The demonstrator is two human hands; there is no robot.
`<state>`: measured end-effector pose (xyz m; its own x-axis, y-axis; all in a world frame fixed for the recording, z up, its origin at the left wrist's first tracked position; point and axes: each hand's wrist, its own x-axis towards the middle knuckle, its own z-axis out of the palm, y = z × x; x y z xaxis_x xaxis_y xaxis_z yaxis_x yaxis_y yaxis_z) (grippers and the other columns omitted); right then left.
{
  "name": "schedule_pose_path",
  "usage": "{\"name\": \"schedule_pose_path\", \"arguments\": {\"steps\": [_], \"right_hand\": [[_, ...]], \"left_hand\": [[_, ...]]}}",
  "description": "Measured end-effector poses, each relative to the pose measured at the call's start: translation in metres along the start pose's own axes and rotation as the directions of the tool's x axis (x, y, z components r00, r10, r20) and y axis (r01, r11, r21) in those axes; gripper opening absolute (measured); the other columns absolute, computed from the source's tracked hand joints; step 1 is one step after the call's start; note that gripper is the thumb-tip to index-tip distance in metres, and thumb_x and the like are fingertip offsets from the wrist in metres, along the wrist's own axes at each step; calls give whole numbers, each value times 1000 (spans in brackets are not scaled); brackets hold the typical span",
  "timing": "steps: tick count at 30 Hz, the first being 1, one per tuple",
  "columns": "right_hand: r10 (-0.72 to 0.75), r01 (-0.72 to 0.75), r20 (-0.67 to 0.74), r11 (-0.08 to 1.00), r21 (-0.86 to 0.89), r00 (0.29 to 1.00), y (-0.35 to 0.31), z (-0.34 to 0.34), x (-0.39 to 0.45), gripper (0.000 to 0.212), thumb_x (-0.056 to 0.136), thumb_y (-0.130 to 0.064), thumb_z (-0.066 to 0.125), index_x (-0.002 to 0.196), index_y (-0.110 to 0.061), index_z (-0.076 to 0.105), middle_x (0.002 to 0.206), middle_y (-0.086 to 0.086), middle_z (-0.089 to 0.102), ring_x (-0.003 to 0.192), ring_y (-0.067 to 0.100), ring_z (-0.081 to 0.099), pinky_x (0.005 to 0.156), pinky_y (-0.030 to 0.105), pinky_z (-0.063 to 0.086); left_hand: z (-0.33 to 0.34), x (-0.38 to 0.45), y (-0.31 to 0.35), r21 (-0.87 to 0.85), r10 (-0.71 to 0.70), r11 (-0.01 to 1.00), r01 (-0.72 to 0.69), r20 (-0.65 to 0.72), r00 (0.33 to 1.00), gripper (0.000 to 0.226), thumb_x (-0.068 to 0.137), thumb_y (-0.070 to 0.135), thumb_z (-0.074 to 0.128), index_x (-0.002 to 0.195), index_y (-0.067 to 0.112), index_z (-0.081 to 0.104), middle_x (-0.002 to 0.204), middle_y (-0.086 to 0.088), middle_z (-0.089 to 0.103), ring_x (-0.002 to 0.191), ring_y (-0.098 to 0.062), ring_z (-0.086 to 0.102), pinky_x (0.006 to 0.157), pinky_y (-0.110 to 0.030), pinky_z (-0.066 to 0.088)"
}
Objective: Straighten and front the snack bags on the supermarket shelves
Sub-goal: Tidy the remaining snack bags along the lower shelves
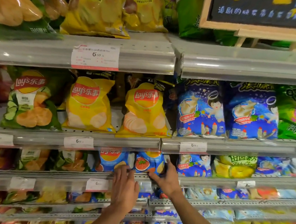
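On the third shelf | right hand (166, 179) grip grasping blue bag (147, 163) | left hand (124, 188) released, fingertips touching it

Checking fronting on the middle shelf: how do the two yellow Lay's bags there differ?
The left yellow bag stands back from the shelf lip; the right yellow bag sits further forward, its bottom edge overhanging that lip. The left one shows two chip clusters low on its face, the right one a fanned stack. Both are upright, logo facing out, untouched by either hand.
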<state>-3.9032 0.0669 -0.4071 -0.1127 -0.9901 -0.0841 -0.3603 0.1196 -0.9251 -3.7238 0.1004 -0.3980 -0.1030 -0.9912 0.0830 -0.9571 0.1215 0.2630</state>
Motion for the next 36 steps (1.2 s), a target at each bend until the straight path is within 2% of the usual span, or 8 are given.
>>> {"name": "schedule_pose_path", "arguments": {"steps": [4, 13, 16, 26, 28, 31, 33, 36], "right_hand": [[-30, 35, -57, 996, 81, 998, 18, -27, -34, 34, 84, -31, 78, 113, -32, 61, 103, -20, 72, 98, 0, 68, 84, 18, 54], [114, -104, -379, 993, 48, 918, 105, -217, -44, 19, 88, -18, 77, 103, -12, 67, 81, 0, 72, 79, 18, 68, 66, 11, 46], [144, -136, -452, 989, 50, 881, 136, -290, -41, 26, 89, -21, 76, 110, -9, 65, 88, 8, 72, 88, 27, 68, 77, 29, 48], [90, -107, -381, 994, -24, 920, 177, -448, 17, 71, 74, -24, 90, 126, 5, 50, 118, 25, 61, 105, 25, 56, 95, 53, 49], [35, -53, -342, 998, -42, 939, 177, -461, 37, 80, 68, -24, 94, 129, 3, 52, 122, 18, 61, 110, 22, 56, 99, 42, 49], [-1, -17, -300, 998, -58, 954, 183, -468, 64, 70, 58, -35, 97, 110, -16, 53, 99, -3, 63, 89, 9, 60, 76, 8, 44], [36, -40, -236, 999, -12, 971, 191, -468, 77, 74, 56, -37, 98, 107, -21, 47, 100, 0, 64, 90, 11, 62, 79, 16, 49], [67, -61, -195, 997, 37, 978, 200, -470, 91, 74, 53, -37, 100, 106, -32, 48, 106, -11, 68, 95, 0, 65, 81, 19, 54]], "left_hand": [[8, -3, 46, -324, -38, 946, 7, -91, 995, 35, 95, 21, 57, 130, 16, 58, 137, 1, 49, 126, -17, 48, 104, -31, 44], [51, 6, 212, -568, -114, 820, 69, -45, 993, 25, 92, 13, 61, 117, 13, 66, 120, -5, 63, 110, -26, 61, 95, -34, 45], [66, 7, 275, -624, -159, 775, 98, -43, 986, 30, 88, 14, 68, 118, 10, 65, 120, -8, 64, 109, -28, 62, 91, -32, 44], [100, 59, 379, -686, -344, 660, 306, 86, 935, 114, 66, 48, 88, 151, 3, 27, 151, -18, 37, 140, -33, 34, 115, -46, 31], [107, 74, 381, -651, -362, 673, 352, 126, 924, 123, 60, 52, 89, 151, 1, 25, 152, -20, 35, 141, -34, 32, 116, -47, 29], [116, 92, 381, -686, -344, 684, 249, -1, 939, 95, 54, 38, 96, 132, 12, 49, 127, -4, 59, 123, -25, 51, 106, -20, 37], [120, 98, 380, -741, -267, 664, 99, -111, 957, 77, 49, 26, 99, 112, 35, 56, 103, 24, 61, 102, -10, 61, 87, -4, 39], [126, 103, 368, -815, -181, 579, -1, -130, 975, 60, 63, 22, 92, 114, 33, 62, 112, 12, 72, 100, -7, 68, 86, -22, 54]]}}
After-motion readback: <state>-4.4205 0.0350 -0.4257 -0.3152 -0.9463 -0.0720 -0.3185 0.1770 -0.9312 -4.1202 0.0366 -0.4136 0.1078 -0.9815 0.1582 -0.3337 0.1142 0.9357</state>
